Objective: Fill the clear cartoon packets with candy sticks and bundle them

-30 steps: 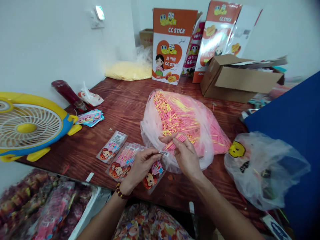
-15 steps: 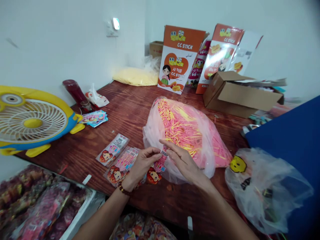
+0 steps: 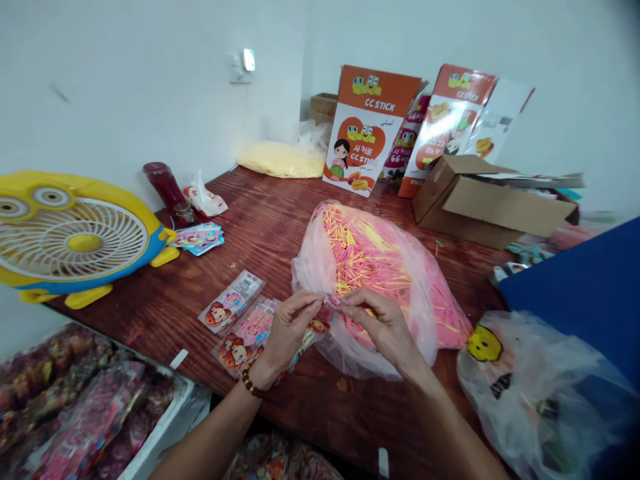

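Note:
In front of the big bag, a small clear packet printed in pink (image 3: 332, 303) is pinched at its top edge between both hands. My left hand (image 3: 290, 330), with a beaded bracelet on the wrist, grips one side with thumb and fingertips. My right hand (image 3: 383, 327) pinches the other side. The packet's lower part is partly hidden by my left hand. Close behind, an open plastic bag (image 3: 315, 263) bulges with thin pink and yellow sticks (image 3: 370, 260). Left of my left hand, a filled cartoon packet (image 3: 245, 340) and a flatter cartoon packet (image 3: 231, 301) lie on the table.
A yellow and blue fan (image 3: 85, 243) stands at the left, near a jar (image 3: 164, 185), tissues (image 3: 205, 200) and cards (image 3: 197, 237). Printed boxes (image 3: 373, 130) and an open carton (image 3: 500, 203) line the back. A knotted plastic bag (image 3: 540, 380) sits right; a crate (image 3: 170, 413) is lower left.
My right hand has gone from flat, extended fingers beside the packet to pinching its top edge. The packet's top has tilted, so its barcode no longer shows. The view has shifted slightly.

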A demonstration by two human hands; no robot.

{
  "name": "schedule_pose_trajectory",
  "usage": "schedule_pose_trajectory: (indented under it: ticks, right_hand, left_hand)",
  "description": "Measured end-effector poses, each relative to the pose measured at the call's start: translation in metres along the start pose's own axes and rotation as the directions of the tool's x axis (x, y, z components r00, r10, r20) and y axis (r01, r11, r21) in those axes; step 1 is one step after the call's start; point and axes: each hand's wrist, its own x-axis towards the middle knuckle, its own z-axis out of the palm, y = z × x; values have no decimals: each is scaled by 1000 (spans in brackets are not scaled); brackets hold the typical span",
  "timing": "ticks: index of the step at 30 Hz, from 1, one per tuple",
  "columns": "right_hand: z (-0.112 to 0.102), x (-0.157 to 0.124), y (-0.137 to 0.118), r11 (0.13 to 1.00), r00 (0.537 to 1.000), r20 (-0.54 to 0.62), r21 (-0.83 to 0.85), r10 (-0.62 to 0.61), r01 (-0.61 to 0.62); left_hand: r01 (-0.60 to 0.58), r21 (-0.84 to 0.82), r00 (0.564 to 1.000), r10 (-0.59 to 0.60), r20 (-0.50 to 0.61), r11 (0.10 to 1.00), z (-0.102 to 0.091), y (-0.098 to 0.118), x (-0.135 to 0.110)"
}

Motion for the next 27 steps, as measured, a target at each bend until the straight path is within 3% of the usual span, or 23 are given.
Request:
schedule_pose_trajectory:
  ticks: [3, 5, 9, 11, 18, 22, 27]
  right_hand:
    - [3, 5, 8, 988, 997, 1, 135, 76, -75]
    - [5, 7, 13, 967, 991, -15, 222, 135, -128]
    - [11, 8, 22, 930, 976, -11, 305, 219, -205]
    - [13, 6, 25, 914, 970, -4, 335, 243, -228]
    - [24, 4, 36, 872, 948, 146, 372, 284, -319]
    - [35, 3, 43, 902, 964, 82, 341, 253, -265]
    - [44, 3, 48, 917, 964, -3, 310, 265, -251]
  left_hand:
    - [152, -146, 988, -148, 35, 978, -4, 1, 3]
    - [267, -221, 960, -241, 139, 938, -8, 2, 6]
    - [392, -162, 882, -320, 345, 905, -14, 3, 9]
    - [401, -137, 878, -337, 341, 906, -14, 1, 8]
    - [281, -75, 939, -258, 227, 957, -11, -8, 6]
    - [264, -75, 949, -246, 196, 961, -10, -11, 6]
    - [338, -158, 928, -300, 223, 928, -10, -14, 4]
